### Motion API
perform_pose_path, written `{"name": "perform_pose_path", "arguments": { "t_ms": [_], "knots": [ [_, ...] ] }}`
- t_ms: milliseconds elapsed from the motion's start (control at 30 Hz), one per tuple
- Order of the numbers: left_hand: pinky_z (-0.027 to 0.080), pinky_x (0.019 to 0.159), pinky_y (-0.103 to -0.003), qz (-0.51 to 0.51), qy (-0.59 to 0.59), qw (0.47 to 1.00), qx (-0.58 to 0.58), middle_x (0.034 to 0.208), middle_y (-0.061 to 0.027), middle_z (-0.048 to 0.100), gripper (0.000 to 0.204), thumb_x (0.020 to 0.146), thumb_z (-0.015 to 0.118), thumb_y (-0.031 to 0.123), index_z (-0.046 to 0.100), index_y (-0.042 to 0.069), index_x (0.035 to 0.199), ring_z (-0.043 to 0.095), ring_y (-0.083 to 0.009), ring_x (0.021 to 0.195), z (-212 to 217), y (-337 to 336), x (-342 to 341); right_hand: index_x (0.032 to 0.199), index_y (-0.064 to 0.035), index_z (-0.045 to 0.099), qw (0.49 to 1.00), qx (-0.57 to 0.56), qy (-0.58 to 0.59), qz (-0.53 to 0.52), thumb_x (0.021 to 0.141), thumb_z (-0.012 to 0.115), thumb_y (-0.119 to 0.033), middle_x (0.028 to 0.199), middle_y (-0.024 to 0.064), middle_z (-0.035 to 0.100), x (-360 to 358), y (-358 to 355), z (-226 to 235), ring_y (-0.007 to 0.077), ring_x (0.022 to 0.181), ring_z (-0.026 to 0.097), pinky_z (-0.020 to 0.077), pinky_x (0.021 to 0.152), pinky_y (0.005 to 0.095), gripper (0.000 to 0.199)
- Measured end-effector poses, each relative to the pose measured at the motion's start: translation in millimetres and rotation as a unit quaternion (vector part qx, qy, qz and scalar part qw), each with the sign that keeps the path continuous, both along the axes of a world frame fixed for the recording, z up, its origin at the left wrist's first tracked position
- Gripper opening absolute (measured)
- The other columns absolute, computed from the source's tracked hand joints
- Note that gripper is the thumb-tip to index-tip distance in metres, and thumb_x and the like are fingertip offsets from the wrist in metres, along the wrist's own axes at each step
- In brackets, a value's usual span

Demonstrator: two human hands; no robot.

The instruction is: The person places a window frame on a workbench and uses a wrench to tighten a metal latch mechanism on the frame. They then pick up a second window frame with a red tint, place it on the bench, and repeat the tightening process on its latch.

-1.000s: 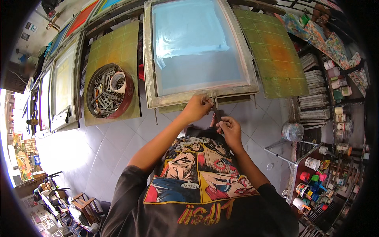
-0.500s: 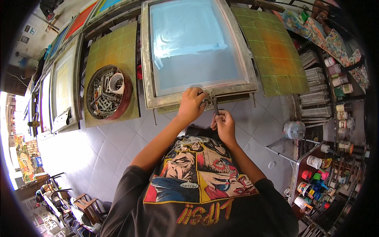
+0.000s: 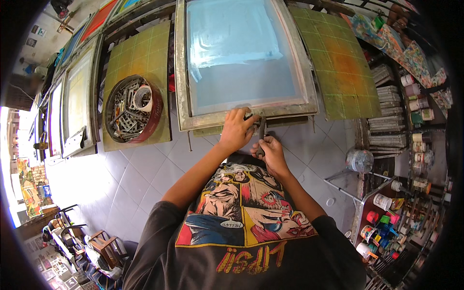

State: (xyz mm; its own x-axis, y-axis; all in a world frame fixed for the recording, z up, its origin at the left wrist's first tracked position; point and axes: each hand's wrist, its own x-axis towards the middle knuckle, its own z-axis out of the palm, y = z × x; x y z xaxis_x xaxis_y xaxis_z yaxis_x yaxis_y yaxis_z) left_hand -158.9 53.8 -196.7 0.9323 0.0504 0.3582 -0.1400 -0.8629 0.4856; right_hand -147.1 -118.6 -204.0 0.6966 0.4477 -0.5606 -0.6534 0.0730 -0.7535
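Note:
A silk-screen frame (image 3: 203,122) with light blue ink on its mesh lies in front of me. At the middle of its near edge my left hand (image 3: 236,129) is closed, its fingers curled at a small dark metal fitting (image 3: 248,116). Just to the right, my right hand (image 3: 270,153) grips the lower end of a dark wrench (image 3: 262,129). The wrench stands nearly in line with my forearm, its upper end at the frame's edge. My fingers partly cover the fitting, so its shape is hard to make out.
On the olive board (image 3: 159,58) to the left sits a round red tin (image 3: 155,113) full of metal hardware and a tape roll (image 3: 143,98). Another board (image 3: 333,67) lies to the right. Paint containers (image 3: 382,202) and a large clear bottle (image 3: 359,160) stand at right.
My right hand has shifted slightly up and left along the wrench, its fingers more tightly wrapped. My left hand stays at the fitting. The view has shifted slightly.

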Motion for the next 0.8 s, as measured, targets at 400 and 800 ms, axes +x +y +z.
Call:
{"name": "perform_pose_path", "arguments": {
  "t_ms": [400,800],
  "knots": [
    [0.039,0.088,-0.042,-0.014,0.009,1.000,0.023,0.111,-0.0097,0.052,0.041,0.076,0.067,0.019,0.060,0.014,0.117,0.049,-0.0293,0.103,0.7,3.3,0.6,0.097,-0.0006,0.058,0.999,0.016,-0.045,0.025,0.099,0.047,-0.016,0.068,0.0001,0.050,9.1,-17.3,-17.6,0.0082,0.053,0.045,0.0390,0.048,0.0237,0.019],
    [0.039,0.091,-0.044,0.000,-0.018,1.000,-0.002,0.112,-0.0117,0.053,0.042,0.079,0.066,0.019,0.055,0.005,0.117,0.048,-0.0315,0.105,-6.9,4.5,1.3,0.077,-0.0024,0.067,0.635,-0.345,-0.431,0.541,0.071,0.060,-0.022,0.063,0.0128,0.060,196.1,2.2,49.0,0.0211,0.052,0.054,0.0442,0.053,0.0337,0.022]
  ]
}}
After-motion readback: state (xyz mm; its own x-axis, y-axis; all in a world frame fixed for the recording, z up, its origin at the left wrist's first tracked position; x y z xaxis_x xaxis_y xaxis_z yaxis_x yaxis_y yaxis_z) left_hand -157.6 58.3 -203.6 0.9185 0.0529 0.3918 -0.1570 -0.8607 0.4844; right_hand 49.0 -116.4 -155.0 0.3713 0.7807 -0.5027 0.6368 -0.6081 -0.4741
